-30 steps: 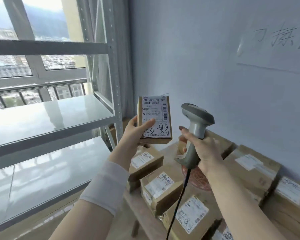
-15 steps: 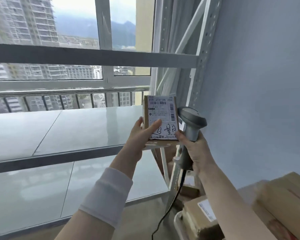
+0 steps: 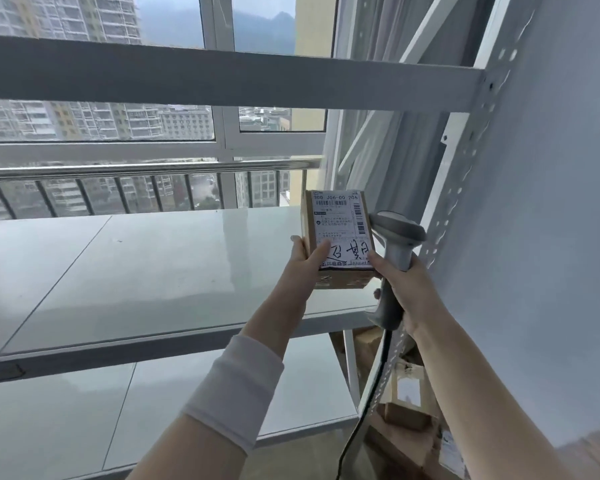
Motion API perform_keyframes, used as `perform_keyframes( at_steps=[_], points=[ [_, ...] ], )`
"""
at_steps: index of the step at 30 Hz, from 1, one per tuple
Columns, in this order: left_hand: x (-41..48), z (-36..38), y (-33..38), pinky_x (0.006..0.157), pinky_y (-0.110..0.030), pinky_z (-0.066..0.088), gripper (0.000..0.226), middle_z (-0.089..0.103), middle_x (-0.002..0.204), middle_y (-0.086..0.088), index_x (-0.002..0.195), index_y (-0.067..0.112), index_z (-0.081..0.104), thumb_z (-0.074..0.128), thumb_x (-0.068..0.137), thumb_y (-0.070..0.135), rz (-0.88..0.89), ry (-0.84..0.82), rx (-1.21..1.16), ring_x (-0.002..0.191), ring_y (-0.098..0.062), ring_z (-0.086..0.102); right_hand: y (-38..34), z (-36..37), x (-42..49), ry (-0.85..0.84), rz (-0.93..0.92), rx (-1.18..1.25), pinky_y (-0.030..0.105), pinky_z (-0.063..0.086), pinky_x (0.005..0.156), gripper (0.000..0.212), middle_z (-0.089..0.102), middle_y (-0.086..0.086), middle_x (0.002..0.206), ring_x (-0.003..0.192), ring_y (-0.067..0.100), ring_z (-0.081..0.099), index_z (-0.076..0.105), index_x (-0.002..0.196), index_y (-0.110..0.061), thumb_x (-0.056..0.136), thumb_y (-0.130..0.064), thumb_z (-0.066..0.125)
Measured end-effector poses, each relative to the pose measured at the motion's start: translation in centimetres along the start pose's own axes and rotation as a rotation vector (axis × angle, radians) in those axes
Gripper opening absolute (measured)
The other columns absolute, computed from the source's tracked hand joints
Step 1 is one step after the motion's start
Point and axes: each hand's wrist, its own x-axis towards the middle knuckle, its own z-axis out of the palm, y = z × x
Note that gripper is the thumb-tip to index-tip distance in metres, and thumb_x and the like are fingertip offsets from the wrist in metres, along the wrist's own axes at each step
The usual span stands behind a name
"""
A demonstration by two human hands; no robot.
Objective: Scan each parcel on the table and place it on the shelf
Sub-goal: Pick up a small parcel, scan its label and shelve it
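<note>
A person's left hand (image 3: 303, 261), thumb laid across the label, grips a small brown cardboard parcel with a white printed shipping label (image 3: 338, 237), holding it upright over the right end of a glossy white metal shelf board (image 3: 153, 271), beside the rack's perforated grey upright post (image 3: 444, 216). Whether the parcel touches the board cannot be told. The right hand (image 3: 400, 289) is wrapped round the handle of a grey handheld barcode scanner (image 3: 397, 237), its head just beside the parcel's right edge, a black cable (image 3: 364, 410) trailing down. More brown cardboard boxes (image 3: 407, 400) lie low at right, behind the post.
</note>
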Motion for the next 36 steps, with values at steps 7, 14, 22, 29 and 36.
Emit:
perform_keyframes(
  at_steps=[7,14,22,29,36],
  points=[
    [7.1,2.1,-4.2,0.090,-0.029,0.044,0.072,0.055,0.123,-0.003,0.150,0.009,-0.003,0.042,0.099,0.032,-0.144,0.047,-0.013,0.108,-0.017,0.055,2.8,-1.3,7.7,-0.002,0.085,-0.102,0.025,0.044,0.049,0.026,0.062,0.002,0.083,0.068,0.017,0.054,0.056,0.105,-0.016,0.084,-0.025,0.069],
    [10.7,2.8,-8.3,0.101,-0.033,0.041,0.075,0.049,0.138,-0.008,0.148,0.006,-0.008,0.041,0.099,0.034,-0.283,0.048,-0.019,0.122,-0.020,0.050,6.0,-2.2,11.5,0.044,0.244,-0.198,0.031,0.051,0.057,0.029,0.068,0.009,0.092,0.079,0.028,0.065,0.062,0.100,-0.012,0.082,-0.033,0.070],
    [13.4,2.9,-11.0,0.111,-0.045,0.034,0.076,0.037,0.147,-0.012,0.147,0.005,0.012,0.047,0.091,0.043,-0.333,0.087,0.058,0.131,-0.025,0.042,7.9,-2.2,13.3,0.086,0.283,-0.207,0.018,0.047,0.054,0.029,0.065,0.002,0.087,0.076,0.015,0.059,0.060,0.107,-0.007,0.087,-0.027,0.066],
    [14.4,3.0,-12.5,0.113,-0.046,0.029,0.111,0.041,0.144,-0.011,0.149,0.010,0.008,0.044,0.060,0.067,-0.321,0.135,0.150,0.135,-0.026,0.035,8.2,-2.0,13.3,0.113,0.258,-0.204,0.020,0.046,0.049,0.026,0.061,-0.002,0.082,0.071,0.010,0.057,0.055,0.105,-0.010,0.089,-0.030,0.063],
    [12.7,4.1,-9.5,0.118,-0.046,0.009,0.093,0.007,0.157,-0.017,0.150,0.010,0.007,0.049,0.082,0.059,-0.299,0.137,0.367,0.146,-0.031,0.001,7.3,-2.0,12.1,0.159,0.060,-0.329,0.010,0.047,0.048,0.037,0.065,0.008,0.108,0.079,0.019,0.064,0.051,0.119,-0.007,0.091,-0.030,0.059]
  ],
)
